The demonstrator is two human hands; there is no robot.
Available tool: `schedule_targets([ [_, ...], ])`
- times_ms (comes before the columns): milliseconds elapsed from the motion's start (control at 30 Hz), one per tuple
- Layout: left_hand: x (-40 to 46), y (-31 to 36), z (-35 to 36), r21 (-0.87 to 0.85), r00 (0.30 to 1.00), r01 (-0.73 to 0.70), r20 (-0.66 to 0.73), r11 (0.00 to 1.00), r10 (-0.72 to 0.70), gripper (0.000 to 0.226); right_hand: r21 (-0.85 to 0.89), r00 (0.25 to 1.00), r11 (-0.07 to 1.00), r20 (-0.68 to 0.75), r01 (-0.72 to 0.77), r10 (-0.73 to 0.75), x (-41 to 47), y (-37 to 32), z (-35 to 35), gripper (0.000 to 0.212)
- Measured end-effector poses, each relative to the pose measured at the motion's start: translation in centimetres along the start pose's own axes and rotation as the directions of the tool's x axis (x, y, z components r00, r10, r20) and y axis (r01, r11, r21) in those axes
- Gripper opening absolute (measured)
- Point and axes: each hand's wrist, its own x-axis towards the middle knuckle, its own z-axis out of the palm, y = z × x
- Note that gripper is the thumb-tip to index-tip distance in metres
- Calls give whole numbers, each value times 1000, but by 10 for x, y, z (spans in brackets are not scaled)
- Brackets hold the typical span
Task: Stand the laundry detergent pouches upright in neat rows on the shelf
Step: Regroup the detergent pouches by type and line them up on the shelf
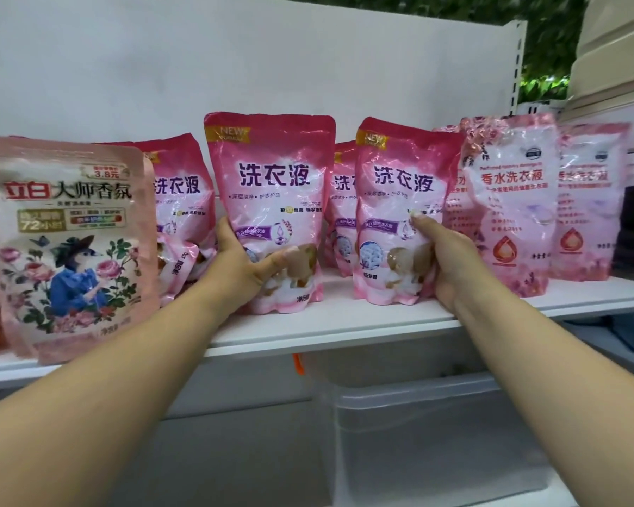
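Head view: on the white shelf (344, 323), the left hand (246, 261) and right hand (451, 258) each grip a front-row pink detergent pouch (271, 199) (399, 214) low down; setting both bases flat and level with neighbours should keep rows neat.

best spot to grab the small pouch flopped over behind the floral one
Judging from its pose, pinch the tipped pouch by its upturned bottom edge, coming from the front through the gap right of the floral pouch. Its top is hidden behind, so only that end is reachable.
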Motion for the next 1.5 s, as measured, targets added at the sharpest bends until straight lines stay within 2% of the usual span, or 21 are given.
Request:
schedule_targets([
  [133, 1, -1, 0, -17, 1000, 5, -17, 1000, -5, 103, -51, 999, 998, -14, 47, -48, 0, -9, 3, 18],
  [233, 3, -3, -1, -96, 1000, 30, -2, 995, -30, 105, -69, 997, 995, -36, 66, -68, 3, -6, 2, 17],
  [300, 2, -1, -3, -172, 999, 24, -28, 985, -29, 104, -24, 999, 998, -17, 50, -51, 1, -6, 1, 14],
  [367, 1, -1, -6, -187, 998, 20, -61, 982, -31, 101, 67, 997, 997, 70, -23, 19, -1, -8, -2, 14],
  [467, -1, 0, -5, -150, 999, 32, -32, 988, -37, 100, 39, 963, 990, 240, -135, 122, -3, -10, -2, 30],
  [533, 0, -1, -2, -119, 999, 33, 2, 992, -33, 101, -31, 950, 988, 271, -153, 155, -3, -6, 1, 49],
  [567, 1, -2, -1, -98, 999, 39, 10, 994, -39, 101, -41, 952, 989, 265, -145, 151, -2, -5, 2, 47],
  [633, 4, -6, 0, -61, 999, 48, 12, 997, -47, 108, -28, 964, 993, 239, -116, 120, -2, -4, 3, 37],
  [767, 10, -14, -1, 16, 998, 56, 37, 998, -56, 133, -13, 962, 992, 245, -124, 124, -1, -6, 0, 48],
  [900, 12, -17, -3, 38, 991, 84, 104, 996, -87, 147, -60, 915, 983, 361, -171, 181, -2, -12, -5, 42],
  [967, 10, -17, -2, 25, 992, 83, 95, 996, -85, 139, -174, 861, 972, 459, -156, 220, -4, -20, -8, 35],
  [1033, 10, -17, -2, 30, 992, 77, 95, 997, -80, 133, -299, 830, 947, 492, -121, 261, -7, -23, -12, 38],
  [1133, 4, -9, -5, -8, 997, 61, 49, 998, -60, 120, -362, 852, 925, 441, -118, 282, -12, -28, -14, 38],
  [1233, -6, 1, -11, -60, 999, -27, -34, 998, 25, 109, -419, 857, 900, 415, -120, 307, -12, -35, -18, 57],
  [1267, -13, 4, -13, 12, 995, -77, -66, 997, 78, 106, -449, 857, 888, 414, -102, 308, -12, -37, -20, 57],
  [1333, -26, 7, -16, 294, 970, -136, -154, 946, 187, 99, -503, 860, 861, 404, -78, 313, -12, -41, -25, 53],
  [1367, -35, 10, -16, 384, 946, -148, -212, 911, 243, 93, -523, 863, 849, 394, -72, 315, -13, -42, -27, 53],
  [1400, -43, 12, -14, 399, 923, -162, -261, 902, 281, 88, -538, 865, 840, 388, -66, 317, -14, -42, -27, 55],
  [1467, -57, 27, -5, 260, 919, -239, -251, 936, 304, 82, -546, 864, 836, 392, -57, 315, -15, -40, -29, 56],
  [1500, -61, 35, 4, 171, 939, -277, -161, 946, 304, 84, -546, 865, 836, 392, -54, 313, -15, -37, -31, 53],
])
